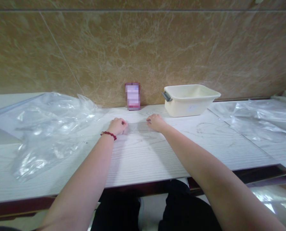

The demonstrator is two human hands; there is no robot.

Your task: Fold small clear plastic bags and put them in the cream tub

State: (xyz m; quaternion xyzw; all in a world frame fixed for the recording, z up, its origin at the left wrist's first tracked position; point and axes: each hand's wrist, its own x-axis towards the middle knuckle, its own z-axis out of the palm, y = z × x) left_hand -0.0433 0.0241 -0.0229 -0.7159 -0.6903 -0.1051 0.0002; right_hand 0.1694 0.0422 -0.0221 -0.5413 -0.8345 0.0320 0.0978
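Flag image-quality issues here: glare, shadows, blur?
All in the head view: bright glints on the left plastic sheet; soft shadows on the tabletop near the left hand and right hand; upright item by the wall pixelated, unreadable; fine detail soft around the fingertips.

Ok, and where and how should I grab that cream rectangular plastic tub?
Probably grip the tub by its short ends, left hand and right hand from either side, below the rim. It stands upright, widening toward its top, with the brown marbled wall close behind. A grey clip is at the left end.
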